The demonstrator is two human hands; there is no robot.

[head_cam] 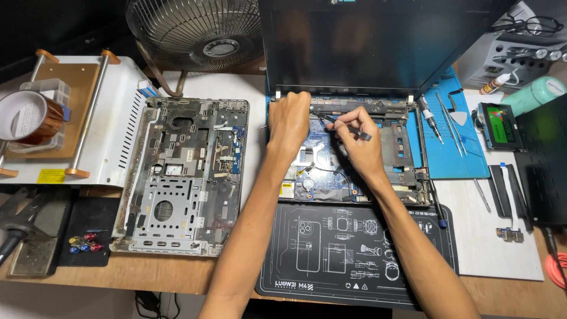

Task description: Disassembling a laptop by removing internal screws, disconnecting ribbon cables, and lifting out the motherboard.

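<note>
An opened laptop base (397,155) with its blue circuit board (322,184) exposed lies in front of me, its dark screen (378,41) standing up behind. My left hand (287,120) rests closed on the base's upper left corner near the hinge. My right hand (360,143) grips a slim dark tool (349,127), its tip pointed at the strip just below the hinge. Both forearms reach in from the bottom edge over a black work mat (331,254).
The removed laptop cover (183,177) lies to the left, beside a white machine (112,118). A fan (198,29) stands behind. A blue mat (455,147) with a screwdriver (430,121) and tweezers, a green drive (501,125), cables and small parts lie to the right.
</note>
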